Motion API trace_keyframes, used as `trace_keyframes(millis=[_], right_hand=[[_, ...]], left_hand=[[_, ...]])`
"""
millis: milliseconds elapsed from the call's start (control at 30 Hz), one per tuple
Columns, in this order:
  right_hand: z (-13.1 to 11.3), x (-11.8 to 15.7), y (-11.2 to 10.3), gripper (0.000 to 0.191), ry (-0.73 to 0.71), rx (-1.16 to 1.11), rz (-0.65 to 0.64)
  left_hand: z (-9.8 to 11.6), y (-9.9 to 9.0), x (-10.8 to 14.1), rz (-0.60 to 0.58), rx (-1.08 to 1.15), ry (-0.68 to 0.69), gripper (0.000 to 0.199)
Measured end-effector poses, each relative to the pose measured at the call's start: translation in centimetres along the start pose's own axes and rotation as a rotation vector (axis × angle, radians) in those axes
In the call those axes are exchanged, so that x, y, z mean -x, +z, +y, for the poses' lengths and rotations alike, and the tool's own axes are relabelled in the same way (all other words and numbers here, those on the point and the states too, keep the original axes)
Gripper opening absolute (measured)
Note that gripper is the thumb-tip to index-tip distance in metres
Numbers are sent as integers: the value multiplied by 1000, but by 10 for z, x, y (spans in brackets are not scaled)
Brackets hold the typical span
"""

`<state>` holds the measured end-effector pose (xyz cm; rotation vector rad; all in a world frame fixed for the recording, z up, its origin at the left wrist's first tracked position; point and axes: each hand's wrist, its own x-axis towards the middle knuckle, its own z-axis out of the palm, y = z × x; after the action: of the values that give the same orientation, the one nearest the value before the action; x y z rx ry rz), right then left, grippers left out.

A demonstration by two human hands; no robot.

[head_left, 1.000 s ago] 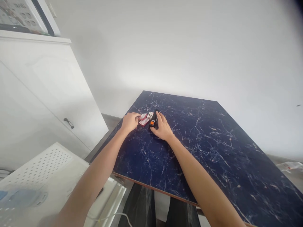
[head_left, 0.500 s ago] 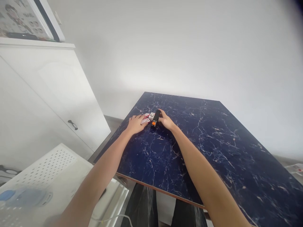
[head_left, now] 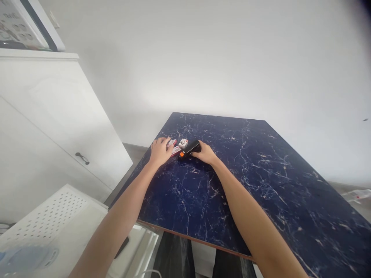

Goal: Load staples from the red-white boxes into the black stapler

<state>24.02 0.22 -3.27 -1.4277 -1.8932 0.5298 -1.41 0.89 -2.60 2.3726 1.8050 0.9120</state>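
Observation:
My right hand [head_left: 206, 153] is closed around the far end of a black stapler [head_left: 190, 150], which has an orange patch at its near end. The stapler lies slantwise low over the table. Just left of it are small red-and-white boxes [head_left: 175, 150], one flat and another partly behind my left fingers. A small white box [head_left: 183, 143] with dark print stands behind them. My left hand [head_left: 160, 150] rests at the left side of the boxes, fingers spread and slightly bent, its thumb beside the nearest red-and-white box.
The blue marbled table [head_left: 232, 185] reaches to the white wall [head_left: 214, 58]. At left are a white cabinet [head_left: 58, 116] with a dark handle [head_left: 82, 158] and a lower white perforated surface [head_left: 52, 216] bearing a clear plastic bottle [head_left: 31, 256].
The stapler has turned, its orange end swinging left toward the boxes. My left hand has drawn back a little from the boxes, showing more of them. The view has shifted slightly right.

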Motion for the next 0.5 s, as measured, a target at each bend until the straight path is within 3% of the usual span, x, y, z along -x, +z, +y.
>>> trace_keyframes(millis=[133,267,400,500], right_hand=[[0,13,-2,33,12,20,2],[0,39,-16,29,-3,41,-17],[12,81,-58,29,43,158,-52],[32,114,-102,32,112,209,-138]], left_hand=[[8,-1,1,-86,85,124,39],[-1,3,0,-75,87,44,40],[-13,8,-3,-72,53,-40,51],[-9,11,-13,-155,20,21,60]])
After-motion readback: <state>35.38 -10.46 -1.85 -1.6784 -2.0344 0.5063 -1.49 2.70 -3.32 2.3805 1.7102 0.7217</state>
